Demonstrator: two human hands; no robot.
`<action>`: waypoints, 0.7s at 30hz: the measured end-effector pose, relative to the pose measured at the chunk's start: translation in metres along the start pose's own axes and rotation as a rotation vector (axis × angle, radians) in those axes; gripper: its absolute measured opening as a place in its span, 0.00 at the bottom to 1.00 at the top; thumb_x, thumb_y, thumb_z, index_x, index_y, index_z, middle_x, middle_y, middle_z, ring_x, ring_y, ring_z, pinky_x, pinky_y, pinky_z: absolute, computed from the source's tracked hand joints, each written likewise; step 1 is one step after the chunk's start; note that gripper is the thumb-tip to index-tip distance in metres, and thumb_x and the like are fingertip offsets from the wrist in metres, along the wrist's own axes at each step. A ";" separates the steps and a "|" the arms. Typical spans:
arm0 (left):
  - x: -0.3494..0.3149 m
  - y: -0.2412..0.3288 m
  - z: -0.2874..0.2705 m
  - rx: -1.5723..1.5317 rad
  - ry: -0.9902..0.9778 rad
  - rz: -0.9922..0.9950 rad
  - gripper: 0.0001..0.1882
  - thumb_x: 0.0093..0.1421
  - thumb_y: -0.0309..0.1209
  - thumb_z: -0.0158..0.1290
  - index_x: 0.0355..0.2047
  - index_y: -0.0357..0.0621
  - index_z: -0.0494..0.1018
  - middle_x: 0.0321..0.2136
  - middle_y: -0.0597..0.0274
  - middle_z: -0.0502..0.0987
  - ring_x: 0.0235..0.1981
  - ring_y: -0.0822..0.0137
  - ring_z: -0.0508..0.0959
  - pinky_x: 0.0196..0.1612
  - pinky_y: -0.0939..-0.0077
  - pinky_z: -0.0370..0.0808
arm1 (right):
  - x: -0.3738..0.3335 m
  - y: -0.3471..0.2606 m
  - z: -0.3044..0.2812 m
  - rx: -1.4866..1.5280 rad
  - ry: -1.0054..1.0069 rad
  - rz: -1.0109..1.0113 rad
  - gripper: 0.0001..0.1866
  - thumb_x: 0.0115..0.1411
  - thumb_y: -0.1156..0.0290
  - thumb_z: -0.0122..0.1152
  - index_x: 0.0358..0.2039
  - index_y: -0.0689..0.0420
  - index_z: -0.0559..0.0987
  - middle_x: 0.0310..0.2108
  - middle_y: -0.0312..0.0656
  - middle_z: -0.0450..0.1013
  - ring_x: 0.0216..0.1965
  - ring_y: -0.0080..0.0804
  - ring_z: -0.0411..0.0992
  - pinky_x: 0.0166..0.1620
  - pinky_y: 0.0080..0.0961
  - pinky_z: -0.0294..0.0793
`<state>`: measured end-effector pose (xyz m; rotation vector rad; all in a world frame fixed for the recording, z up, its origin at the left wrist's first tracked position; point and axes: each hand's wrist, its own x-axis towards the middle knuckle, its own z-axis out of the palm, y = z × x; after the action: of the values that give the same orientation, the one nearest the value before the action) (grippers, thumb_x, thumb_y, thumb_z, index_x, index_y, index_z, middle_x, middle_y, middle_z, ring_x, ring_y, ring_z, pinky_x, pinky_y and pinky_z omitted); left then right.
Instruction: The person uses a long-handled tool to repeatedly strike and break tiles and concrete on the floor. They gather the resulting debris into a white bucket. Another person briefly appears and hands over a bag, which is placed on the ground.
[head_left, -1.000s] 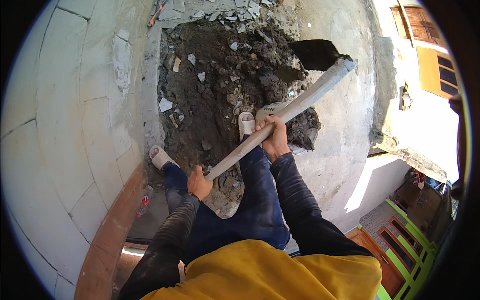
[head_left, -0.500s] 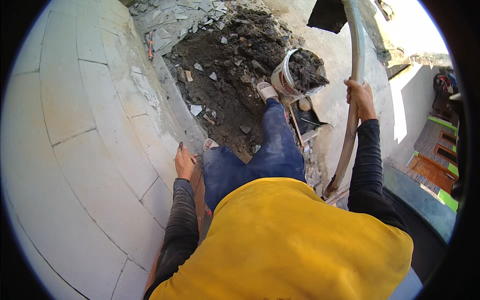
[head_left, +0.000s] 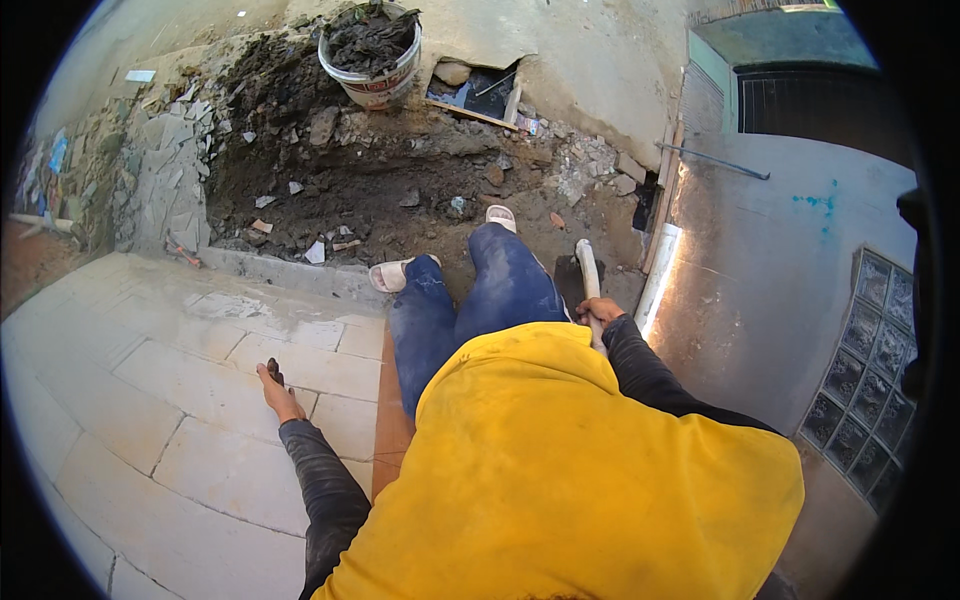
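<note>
Right grip around hoe handle, long axis pointing forward.

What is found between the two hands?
Head view: between left hand and right hand lie pale blocks, a brown strip, both legs and the yellow shirt.

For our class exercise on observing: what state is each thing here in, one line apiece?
Bucket: heaped with dark mud
Soil: dug up
Pale fragments: broken, scattered
Hole: uncovered
Sandals: worn
Handle: gripped
Right hand: closed around the handle
Left hand: off the handle
</note>
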<state>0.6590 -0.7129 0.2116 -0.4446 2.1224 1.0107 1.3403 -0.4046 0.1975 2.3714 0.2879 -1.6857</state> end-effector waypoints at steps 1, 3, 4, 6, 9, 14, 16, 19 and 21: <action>-0.010 0.003 0.008 0.018 0.020 0.003 0.45 0.63 0.70 0.45 0.69 0.52 0.66 0.72 0.63 0.61 0.73 0.58 0.55 0.69 0.34 0.45 | 0.014 0.028 -0.016 0.065 -0.021 0.052 0.09 0.60 0.73 0.63 0.39 0.65 0.80 0.21 0.43 0.73 0.19 0.34 0.72 0.24 0.37 0.75; -0.029 0.004 0.033 0.105 0.041 0.017 0.52 0.61 0.75 0.41 0.72 0.51 0.60 0.73 0.62 0.59 0.74 0.57 0.53 0.70 0.33 0.42 | 0.034 0.076 -0.049 0.152 -0.007 0.180 0.08 0.62 0.74 0.60 0.40 0.64 0.80 0.22 0.43 0.73 0.20 0.34 0.71 0.25 0.37 0.76; -0.036 0.006 0.048 0.113 0.036 0.041 0.53 0.61 0.76 0.40 0.73 0.50 0.58 0.74 0.61 0.57 0.74 0.57 0.51 0.70 0.33 0.42 | 0.042 0.094 -0.064 0.224 -0.092 0.166 0.08 0.62 0.74 0.60 0.41 0.64 0.80 0.22 0.43 0.73 0.20 0.34 0.71 0.25 0.37 0.77; -0.046 0.008 0.092 0.141 0.042 0.072 0.55 0.60 0.77 0.40 0.75 0.50 0.54 0.75 0.61 0.54 0.75 0.57 0.48 0.70 0.33 0.42 | 0.052 0.123 -0.093 0.352 -0.092 0.201 0.09 0.63 0.74 0.59 0.42 0.63 0.79 0.23 0.43 0.73 0.20 0.33 0.70 0.26 0.37 0.78; -0.064 0.019 0.175 0.196 -0.089 0.151 0.50 0.70 0.66 0.37 0.74 0.34 0.48 0.59 0.38 0.74 0.61 0.53 0.74 0.74 0.55 0.47 | 0.061 0.145 -0.126 0.513 -0.162 0.189 0.09 0.63 0.73 0.61 0.42 0.62 0.80 0.22 0.42 0.73 0.20 0.33 0.70 0.27 0.37 0.78; -0.124 0.086 0.342 0.448 -0.503 0.294 0.37 0.71 0.33 0.44 0.74 0.29 0.45 0.41 0.41 0.83 0.44 0.57 0.84 0.58 0.64 0.74 | 0.068 0.163 -0.146 0.814 -0.132 0.059 0.08 0.60 0.74 0.68 0.39 0.60 0.81 0.21 0.40 0.73 0.20 0.33 0.71 0.26 0.32 0.77; -0.159 0.123 0.408 0.540 -0.707 0.394 0.40 0.64 0.24 0.45 0.75 0.34 0.45 0.53 0.41 0.79 0.53 0.57 0.80 0.61 0.65 0.72 | 0.068 0.165 -0.142 0.926 -0.128 -0.005 0.10 0.58 0.74 0.69 0.40 0.60 0.80 0.21 0.39 0.73 0.20 0.32 0.72 0.26 0.31 0.77; -0.210 0.185 0.493 0.993 -0.647 0.648 0.43 0.61 0.27 0.49 0.76 0.40 0.48 0.70 0.42 0.61 0.65 0.53 0.69 0.65 0.62 0.68 | 0.066 0.159 -0.130 1.062 -0.066 -0.040 0.14 0.56 0.73 0.72 0.39 0.62 0.77 0.22 0.40 0.74 0.20 0.30 0.71 0.26 0.30 0.77; -0.236 0.222 0.537 1.067 -0.600 0.748 0.45 0.62 0.38 0.56 0.75 0.39 0.50 0.72 0.42 0.58 0.67 0.50 0.67 0.67 0.59 0.64 | 0.065 0.151 -0.120 1.050 -0.045 0.001 0.11 0.57 0.71 0.71 0.35 0.59 0.77 0.22 0.38 0.73 0.20 0.30 0.71 0.26 0.31 0.75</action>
<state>0.9420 -0.1566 0.2744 1.0854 1.9095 0.1620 1.5118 -0.5123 0.1838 2.9289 -0.8127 -2.2254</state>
